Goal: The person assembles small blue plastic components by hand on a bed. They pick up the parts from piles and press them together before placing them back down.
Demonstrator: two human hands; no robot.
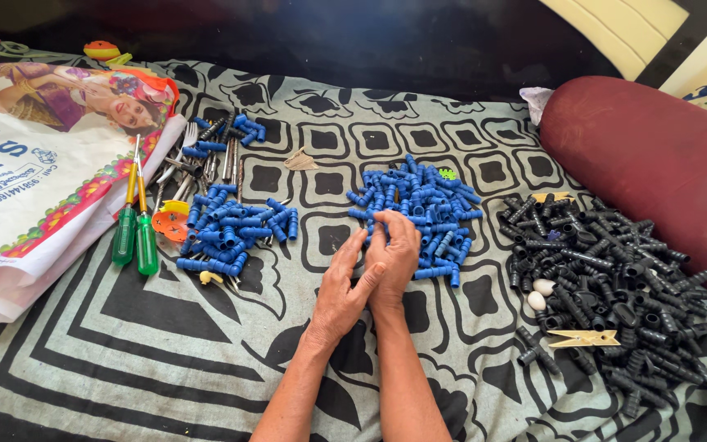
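My two hands meet in the middle of the patterned cloth. My right hand [396, 255] has its fingers curled at the near edge of a pile of small blue plastic tube connectors [419, 209], closed on one blue connector. My left hand [342, 288] presses against the right hand from the left, fingers laid along it. Whether it holds anything is hidden. A second heap of blue connectors [231, 229] lies to the left.
A big pile of black connectors [607, 278] lies at the right, with a wooden clothespin [583, 337] on it. Two green-handled screwdrivers [137, 233] and metal bits [206, 160] lie at the left beside a printed bag [34, 164]. A maroon bolster [656, 155] is at the far right.
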